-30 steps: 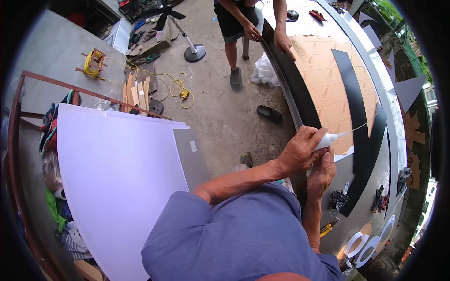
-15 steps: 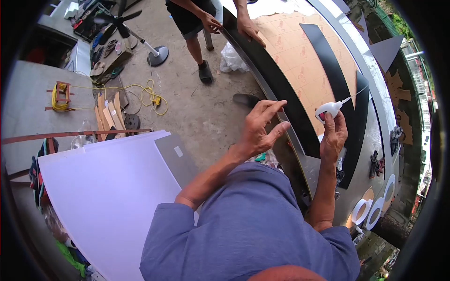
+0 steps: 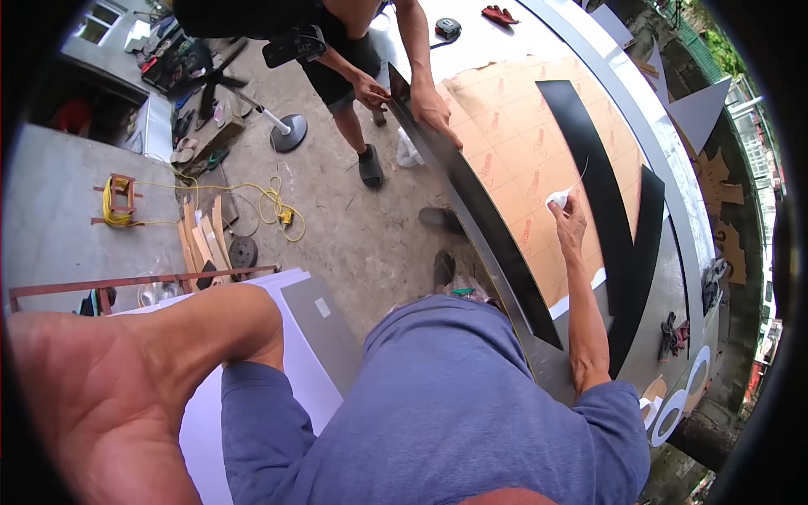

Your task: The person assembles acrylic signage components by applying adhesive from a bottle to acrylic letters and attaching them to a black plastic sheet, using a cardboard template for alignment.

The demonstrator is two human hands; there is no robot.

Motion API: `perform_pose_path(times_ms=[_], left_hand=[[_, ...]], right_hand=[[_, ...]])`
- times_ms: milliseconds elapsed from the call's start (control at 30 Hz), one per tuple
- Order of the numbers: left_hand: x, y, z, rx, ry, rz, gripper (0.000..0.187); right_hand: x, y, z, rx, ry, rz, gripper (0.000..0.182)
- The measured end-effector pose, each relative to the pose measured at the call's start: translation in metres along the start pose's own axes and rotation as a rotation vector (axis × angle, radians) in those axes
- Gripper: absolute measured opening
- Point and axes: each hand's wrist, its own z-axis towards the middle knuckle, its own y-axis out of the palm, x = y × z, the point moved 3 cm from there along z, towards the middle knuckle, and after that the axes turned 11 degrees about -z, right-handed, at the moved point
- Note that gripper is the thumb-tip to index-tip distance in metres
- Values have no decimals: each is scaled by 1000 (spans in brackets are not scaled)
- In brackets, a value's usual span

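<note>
Over the brown printed paper [image 3: 505,181], the person's right hand [image 3: 569,220] holds a small white bottle [image 3: 556,200], thumb and fingers closed around its body. The bottle sits at the far end of that grip, and its thin nozzle slants up and away to the right. The tip shows against the near black strip [image 3: 589,156], though whether it touches cannot be told.

Just right of the grip, this strip runs lengthwise over the paper; farther right, a second black strip [image 3: 646,244] slants in, and the two meet on the side nearer the person. Left of the grip, a long black piece [image 3: 484,223] lies along the edge of the grey table [image 3: 545,360], its far end grasped by a co-worker [image 3: 352,66]. Well beyond the grip are a tape measure [image 3: 448,29] and a red glove [image 3: 500,15]. Nearer the person and to the right lie dark gloves [image 3: 673,335] and white rings [image 3: 670,418].

Well apart from the grip, on the far left, the person's left hand [image 3: 80,404] is raised close to the camera. Its fingers are out of sight, so how they are set cannot be told. Beside and beneath that forearm are white sheets [image 3: 204,442] and a grey panel [image 3: 313,307].
</note>
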Motion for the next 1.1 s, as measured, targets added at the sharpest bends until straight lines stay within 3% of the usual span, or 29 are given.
perform_pose_path(times_ms=[167,400,567,667,767,867,933,967,1033,1100], left_hand=[[-14,35,5,-68,49,25,50],[-31,63,-12,-61,42,-28,44],[-39,70,-26,70,17,-21,40],[-55,75,-45,214,-92,-8,38],[-74,78,-102,462,-368,-20,36],[-113,93,-219,706,-899,-102,32],[-140,104,-314,712,-1352,-153,28],[-151,112,-358,671,-1571,-165,33],[-171,129,-424,645,-1779,-270,46],[-197,143,-466,534,-1864,-389,64]], right_hand=[[9,18,36,105,-131,-47,36],[25,41,54,41,-38,-22,36],[41,41,46,-23,25,-163,32],[36,32,37,-74,-45,-139,32],[37,22,27,48,8,-91,23],[16,1,-4,64,62,-202,17],[-9,-2,-30,-188,235,97,19],[-30,-2,-39,-333,194,165,26],[-78,14,-38,-551,132,272,41],[-122,29,-36,-698,108,335,57]])
